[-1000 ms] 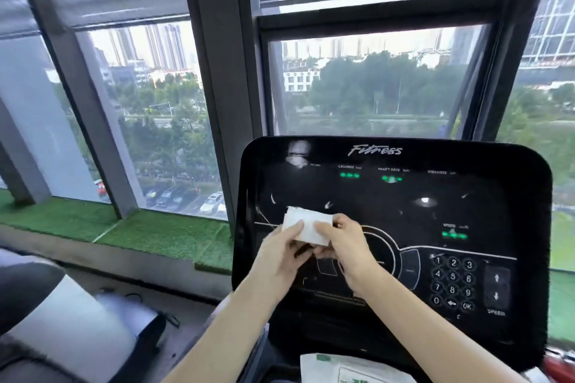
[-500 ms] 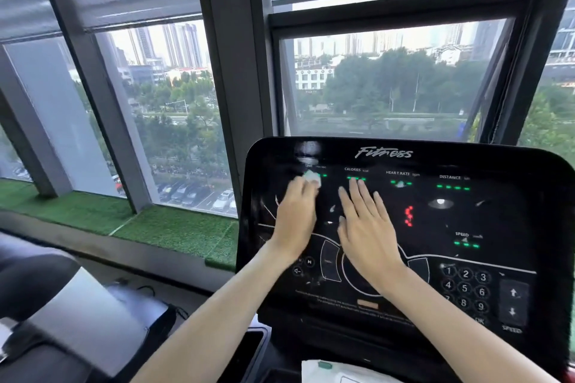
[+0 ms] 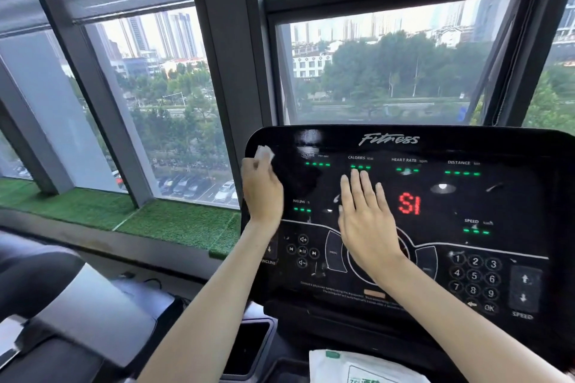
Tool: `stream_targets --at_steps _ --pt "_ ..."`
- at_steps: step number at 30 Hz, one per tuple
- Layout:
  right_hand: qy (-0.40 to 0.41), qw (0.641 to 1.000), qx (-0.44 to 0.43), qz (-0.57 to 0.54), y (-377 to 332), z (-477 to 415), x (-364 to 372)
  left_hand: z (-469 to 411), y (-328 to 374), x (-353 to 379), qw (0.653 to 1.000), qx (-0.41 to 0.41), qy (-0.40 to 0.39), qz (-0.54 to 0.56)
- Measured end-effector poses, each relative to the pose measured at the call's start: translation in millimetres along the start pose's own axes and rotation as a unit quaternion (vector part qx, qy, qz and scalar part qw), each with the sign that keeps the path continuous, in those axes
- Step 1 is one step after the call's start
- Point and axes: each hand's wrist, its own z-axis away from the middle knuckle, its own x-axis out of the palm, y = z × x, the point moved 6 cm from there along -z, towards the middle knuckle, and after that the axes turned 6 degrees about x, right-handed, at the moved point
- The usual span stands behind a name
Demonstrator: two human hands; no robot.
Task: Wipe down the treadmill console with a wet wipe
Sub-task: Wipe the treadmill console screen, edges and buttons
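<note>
The black treadmill console point(image 3: 466, 196) fills the right half of the view, with green readouts, a red "SI" display and a number keypad. My left hand point(image 3: 261, 193) presses a white wet wipe point(image 3: 264, 154) flat against the console's upper left corner; only the wipe's top edge shows past my fingers. My right hand point(image 3: 367, 221) lies flat on the console's middle, fingers spread, with nothing in it.
A white wet wipe pack point(image 3: 357, 367) with green print lies below the console at the bottom edge. A cup holder recess point(image 3: 249, 345) sits left of it. Another machine point(image 3: 46, 305) stands at the lower left. Large windows and a green turf ledge point(image 3: 124, 214) are behind.
My left hand slid the wipe left and up from the console's upper middle to its top left corner. My right hand stayed flat on the middle. The red display now reads "SI".
</note>
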Motion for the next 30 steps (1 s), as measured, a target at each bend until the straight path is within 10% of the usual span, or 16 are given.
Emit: stream_targets --at_steps 4,8,13,17,21,25,28,30 --pt "0.009 1.000 -0.013 0.010 1.7 1.8 1.2 25.1 38.7 13.0 0.965 0.234 -0.113 -0.032" --pt "0.016 1.000 -0.021 0.009 3.5 3.5 0.2 2.6 -3.1 0.4 1.000 -0.029 0.000 0.004" --pt "0.014 0.999 -0.035 0.017 5.7 4.5 2.3 29.3 41.8 15.5 0.979 0.180 -0.093 -0.009" --pt "0.011 0.999 -0.028 0.032 2.7 4.6 4.4 16.2 4.3 3.0 0.999 -0.027 -0.004 0.020" --pt "0.009 0.999 -0.037 0.035 1.6 5.2 4.8 45.8 30.8 10.7 0.982 0.158 -0.096 0.037" --pt "-0.006 0.999 -0.032 0.027 1.5 4.1 4.1 42.8 -10.7 2.2 0.995 -0.058 0.000 0.082" --pt "-0.014 0.999 -0.032 0.025 0.9 4.6 3.9 61.2 14.3 6.1 0.992 0.083 -0.066 0.073" --pt "-0.019 0.999 -0.035 0.029 1.5 4.2 3.8 57.0 -3.5 5.2 0.996 0.022 -0.044 0.076"
